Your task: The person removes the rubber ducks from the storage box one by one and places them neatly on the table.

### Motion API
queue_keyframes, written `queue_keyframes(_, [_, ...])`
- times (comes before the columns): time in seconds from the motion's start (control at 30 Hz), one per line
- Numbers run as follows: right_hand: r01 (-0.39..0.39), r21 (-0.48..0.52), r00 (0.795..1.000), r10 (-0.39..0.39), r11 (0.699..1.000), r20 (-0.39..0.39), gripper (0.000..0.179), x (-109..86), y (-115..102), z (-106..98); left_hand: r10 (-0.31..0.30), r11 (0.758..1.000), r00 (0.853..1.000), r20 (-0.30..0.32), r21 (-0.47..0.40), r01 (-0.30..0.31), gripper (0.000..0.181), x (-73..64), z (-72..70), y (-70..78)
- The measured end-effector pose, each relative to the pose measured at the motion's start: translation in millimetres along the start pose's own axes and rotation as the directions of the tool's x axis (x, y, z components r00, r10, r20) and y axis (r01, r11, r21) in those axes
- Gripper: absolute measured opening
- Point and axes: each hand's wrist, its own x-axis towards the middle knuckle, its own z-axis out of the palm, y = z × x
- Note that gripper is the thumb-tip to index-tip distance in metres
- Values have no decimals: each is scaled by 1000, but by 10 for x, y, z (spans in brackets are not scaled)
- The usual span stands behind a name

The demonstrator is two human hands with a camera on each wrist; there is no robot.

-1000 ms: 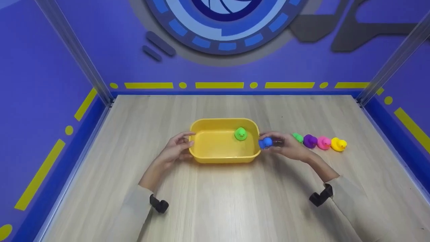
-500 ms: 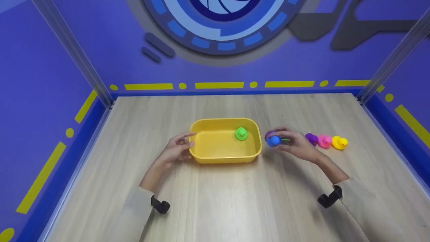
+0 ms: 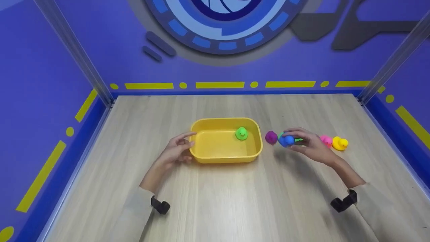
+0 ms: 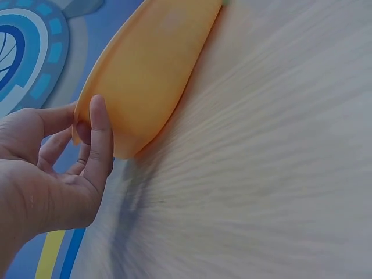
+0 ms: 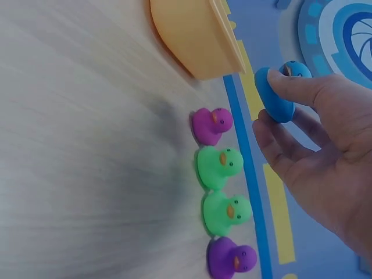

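Observation:
A yellow plastic bin (image 3: 225, 160) stands mid-table with a green toy duck (image 3: 241, 133) inside, near its right end. My left hand (image 3: 173, 151) pinches the bin's left rim between thumb and fingers. Right of the bin, my right hand (image 3: 312, 146) holds a blue toy duck (image 5: 276, 96) between thumb and fingers, raised above a row of ducks. That row begins with a magenta duck (image 3: 271, 137) beside the bin. Two green ducks (image 5: 218, 167) and a purple duck (image 5: 231, 258) follow, clear in the right wrist view but mostly covered by the hand in the head view.
At the row's right end sit a pink duck (image 3: 326, 141) and a yellow duck (image 3: 340, 143). Blue-purple panels (image 3: 221, 74) wall the wooden table (image 3: 215, 201) at the back and both sides. Each wrist wears a black strap with a small camera.
My right hand has moved right, away from the bin's right end, carrying the blue duck over the row. The magenta duck has come into full view. My left hand keeps its place on the rim.

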Motion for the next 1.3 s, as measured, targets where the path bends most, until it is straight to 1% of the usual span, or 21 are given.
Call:
queue_keyframes(0.13, [29, 39, 1000, -28, 999, -13, 41, -69, 49, -79, 22, 1000, 1000, 12, 4, -22, 48, 3, 4, -15])
queue_keyframes(0.23, [52, 50, 998, -51, 997, -37, 41, -115, 83, -130, 22, 1000, 1000, 12, -2, -22, 48, 14, 5, -17])
queue_keyframes(0.43, [80, -11, 991, -81, 997, -107, 41, -220, 154, -245, 15, 1000, 1000, 11, -5, -15, 48, 34, 11, -17])
queue_keyframes(0.57, [79, -45, 987, -84, 996, -137, 40, -293, 207, -346, 10, 1000, 1000, 13, -15, -10, 48, 38, 4, -33])
queue_keyframes(0.63, [72, -61, 985, -81, 996, -153, 39, -328, 236, -403, 20, 1000, 1000, 24, -9, -20, 49, 31, -8, -42])
queue_keyframes(0.8, [12, -93, 981, -30, 996, -194, 40, -431, 318, -558, 46, 999, 998, 47, 2, -46, 50, 15, -25, -49])
queue_keyframes(0.97, [-68, -135, 972, 35, 988, -233, 45, -527, 392, -703, 34, 999, 999, 36, -8, -34, 48, 20, -15, -53])
queue_keyframes(1.13, [-133, -131, 958, 94, 982, -269, 46, -604, 419, -819, 22, 1000, 1000, 23, -6, -22, 45, 21, -10, -43])
queue_keyframes(1.3, [-190, -114, 935, 144, 975, -323, 39, -676, 455, -917, 13, 1000, 1000, 15, 1, -13, 45, 19, -20, -38])
